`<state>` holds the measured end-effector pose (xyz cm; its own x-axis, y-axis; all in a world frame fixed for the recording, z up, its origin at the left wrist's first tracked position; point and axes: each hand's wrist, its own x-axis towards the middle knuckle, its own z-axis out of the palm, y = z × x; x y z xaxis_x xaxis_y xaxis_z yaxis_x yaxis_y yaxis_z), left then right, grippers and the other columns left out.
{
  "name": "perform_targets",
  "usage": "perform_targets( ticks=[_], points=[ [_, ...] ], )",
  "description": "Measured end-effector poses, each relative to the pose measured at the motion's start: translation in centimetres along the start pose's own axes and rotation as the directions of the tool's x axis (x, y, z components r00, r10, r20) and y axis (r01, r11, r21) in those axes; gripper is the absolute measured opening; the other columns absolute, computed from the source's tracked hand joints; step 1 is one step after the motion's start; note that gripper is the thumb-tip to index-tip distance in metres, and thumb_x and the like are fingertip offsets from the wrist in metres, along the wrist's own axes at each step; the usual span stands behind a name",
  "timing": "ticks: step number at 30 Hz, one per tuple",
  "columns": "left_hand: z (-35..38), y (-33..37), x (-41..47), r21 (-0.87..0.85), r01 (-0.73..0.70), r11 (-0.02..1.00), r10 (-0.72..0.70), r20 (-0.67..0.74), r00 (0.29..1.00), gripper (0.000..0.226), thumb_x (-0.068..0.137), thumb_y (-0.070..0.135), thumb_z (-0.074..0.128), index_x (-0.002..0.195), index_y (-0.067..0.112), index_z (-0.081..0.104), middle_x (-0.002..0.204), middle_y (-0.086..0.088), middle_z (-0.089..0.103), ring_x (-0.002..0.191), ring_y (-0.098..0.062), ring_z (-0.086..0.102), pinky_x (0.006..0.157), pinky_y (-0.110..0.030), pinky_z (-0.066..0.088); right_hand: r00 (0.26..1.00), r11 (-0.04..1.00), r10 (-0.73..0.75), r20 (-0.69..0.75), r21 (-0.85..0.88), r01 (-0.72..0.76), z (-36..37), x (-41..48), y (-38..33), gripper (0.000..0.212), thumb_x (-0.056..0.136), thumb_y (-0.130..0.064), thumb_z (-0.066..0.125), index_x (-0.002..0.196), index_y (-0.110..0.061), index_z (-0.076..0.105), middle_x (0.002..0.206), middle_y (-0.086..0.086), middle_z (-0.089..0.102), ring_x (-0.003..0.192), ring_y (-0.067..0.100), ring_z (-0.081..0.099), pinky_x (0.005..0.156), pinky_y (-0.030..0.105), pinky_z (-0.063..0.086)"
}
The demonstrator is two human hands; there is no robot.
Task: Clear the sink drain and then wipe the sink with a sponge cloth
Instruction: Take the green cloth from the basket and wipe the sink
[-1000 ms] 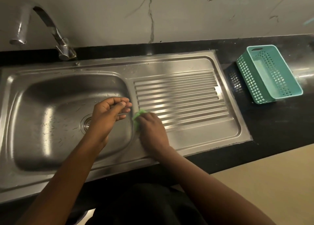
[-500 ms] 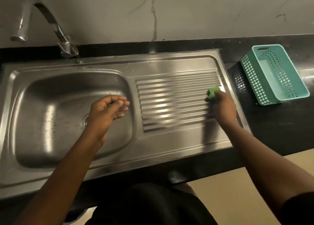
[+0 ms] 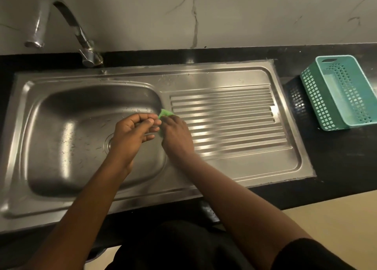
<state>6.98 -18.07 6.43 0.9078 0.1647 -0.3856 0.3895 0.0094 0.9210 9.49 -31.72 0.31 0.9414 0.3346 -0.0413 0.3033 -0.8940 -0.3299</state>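
At drainboard [image 3: 234, 126] left edge, right hand [image 3: 177, 135] gripping green sponge cloth [image 3: 164, 113] is back from the right end: wiping underway; left hand [image 3: 132, 133] curled just left, contents indeterminate.

A steel sink [image 3: 224, 72] is set in a black counter [image 3: 336, 159], basin on the left, ribbed drainboard [image 3: 230, 114] on the right. The right hand [image 3: 177, 136] holds a green sponge cloth [image 3: 165, 113] down on the strip between basin and drainboard, a corner of the cloth showing past the fingertips. The left hand [image 3: 133, 136] hangs over the basin's right part, fingers curled toward the thumb; whether they hold anything is unclear. It partly hides the drain [image 3: 107, 144]. A faucet [image 3: 61, 18] stands at the sink's back left corner, and a teal basket [image 3: 342, 94] sits on the counter just beyond the sink's right edge.
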Motion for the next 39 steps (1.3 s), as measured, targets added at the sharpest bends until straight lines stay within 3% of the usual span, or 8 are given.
perform_targets(
  ticks=[3, 5, 8, 12, 16, 27, 33, 39],
  points=[
    [0.3, 0.1, 0.2, -0.002, 0.0, 1.0, 0.0, 0.009, 1.0, 0.02, 0.105, 0.013, 0.06, 0.117, 0.008, 0.075, 0.105, -0.007, 0.083, 0.108, -0.031, 0.076, 0.087, -0.033, 0.062, 0.965, 0.967, -0.237, 0.108, -0.07, 0.245, -1.3, 0.5, 3.6, 0.053, 0.091, -0.013, 0.062, 0.144, -0.013, 0.059, 0.146, 0.006, 0.061, 0.136, 0.03, 0.05, 0.111, 0.04, 0.04],
    [0.3, 0.2, 0.3, -0.012, 0.009, 1.0, -0.009, 0.016, 1.0, 0.018, 0.105, 0.012, 0.061, 0.114, 0.01, 0.076, 0.105, -0.007, 0.083, 0.108, -0.033, 0.076, 0.087, -0.034, 0.061, 0.968, 0.97, -0.232, 0.092, -0.047, 0.237, -2.3, 0.4, 7.0, 0.055, 0.085, -0.015, 0.07, 0.14, -0.013, 0.063, 0.141, 0.008, 0.065, 0.131, 0.031, 0.056, 0.107, 0.039, 0.045],
    [-0.3, 0.3, 0.4, -0.02, 0.006, 1.0, -0.006, 0.013, 1.0, 0.018, 0.105, 0.013, 0.061, 0.112, 0.014, 0.077, 0.106, -0.006, 0.083, 0.109, -0.033, 0.076, 0.089, -0.036, 0.06, 0.997, 0.999, 0.034, -0.069, -0.013, -0.035, -4.2, -1.2, 13.3, 0.051, 0.077, -0.019, 0.078, 0.128, -0.015, 0.071, 0.13, 0.009, 0.07, 0.119, 0.034, 0.062, 0.099, 0.036, 0.051],
    [-1.1, 0.1, 0.4, -0.022, 0.021, 1.0, -0.021, 0.003, 1.0, 0.019, 0.105, 0.012, 0.061, 0.115, 0.01, 0.077, 0.107, -0.008, 0.083, 0.111, -0.034, 0.075, 0.092, -0.041, 0.059, 0.926, 0.926, 0.361, -0.114, -0.069, -0.37, -7.7, -3.3, 22.1, 0.041, 0.082, -0.027, 0.078, 0.122, -0.019, 0.071, 0.122, 0.009, 0.071, 0.109, 0.035, 0.062, 0.085, 0.038, 0.053],
    [-1.7, 0.0, 0.4, -0.027, 0.006, 1.0, -0.007, -0.011, 1.0, 0.02, 0.105, 0.012, 0.059, 0.117, 0.008, 0.076, 0.108, -0.009, 0.082, 0.111, -0.035, 0.075, 0.091, -0.04, 0.059, 0.83, 0.851, 0.513, -0.218, 0.004, -0.525, -6.2, -2.9, 19.4, 0.02, 0.088, -0.022, 0.07, 0.103, -0.009, 0.073, 0.108, 0.011, 0.068, 0.102, 0.036, 0.058, 0.077, 0.04, 0.05],
    [0.2, 0.7, 0.4, 0.005, 0.016, 1.0, -0.016, 0.015, 1.0, 0.02, 0.105, 0.01, 0.06, 0.117, 0.006, 0.074, 0.111, -0.013, 0.08, 0.111, -0.035, 0.075, 0.099, -0.047, 0.057, 0.998, 0.999, 0.037, -0.047, -0.019, -0.038, 0.1, 0.8, -0.1, 0.028, 0.084, -0.012, 0.059, 0.108, -0.009, 0.073, 0.109, 0.011, 0.069, 0.104, 0.034, 0.059, 0.086, 0.043, 0.046],
    [-0.3, 1.0, 1.1, 0.003, -0.019, 1.0, 0.019, 0.017, 1.0, 0.019, 0.106, 0.012, 0.058, 0.116, 0.008, 0.074, 0.108, -0.008, 0.082, 0.11, -0.032, 0.075, 0.09, -0.035, 0.058, 0.963, 0.962, -0.267, 0.032, -0.056, 0.268, -0.3, -0.3, 4.0, 0.05, 0.082, -0.011, 0.066, 0.132, -0.011, 0.068, 0.131, 0.008, 0.067, 0.12, 0.033, 0.058, 0.098, 0.043, 0.048],
    [-1.7, -0.1, 1.5, -0.021, 0.007, 1.0, -0.007, 0.012, 1.0, 0.019, 0.105, 0.012, 0.059, 0.115, 0.011, 0.076, 0.109, -0.01, 0.082, 0.112, -0.036, 0.075, 0.089, -0.037, 0.058, 0.981, 0.987, 0.146, -0.124, -0.053, -0.153, -5.0, -3.0, 17.4, 0.053, 0.082, -0.015, 0.077, 0.134, -0.013, 0.068, 0.139, 0.009, 0.065, 0.125, 0.033, 0.058, 0.105, 0.038, 0.046]
  ],
)
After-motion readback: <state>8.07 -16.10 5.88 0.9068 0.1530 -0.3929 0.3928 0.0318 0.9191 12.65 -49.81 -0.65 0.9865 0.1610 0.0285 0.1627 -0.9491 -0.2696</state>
